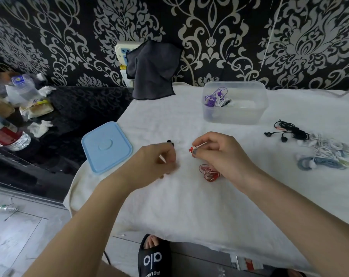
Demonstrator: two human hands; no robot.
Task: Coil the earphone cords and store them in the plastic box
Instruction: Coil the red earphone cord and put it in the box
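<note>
Red-and-white earphone cord (209,173) lies in a loose tangle on the white cloth-covered table (189,206), just beneath the right hand (219,156), whose fingers pinch one red end. The left hand (155,159) is curled, seemingly pinching a white strand. Coiling looks barely begun; next, winding it into neat loops for the clear plastic box (234,116), which already holds a purple-and-white set (214,97).

One clear plastic box (234,114) and one blue lid (106,146) sit on the desk (189,206). Earphone sets: one purple-and-white bundle (215,98) in the box, one red set (208,172), one black set (289,131), and a tangled pile (327,154) whose number cannot be told. One dark cloth (152,72).
</note>
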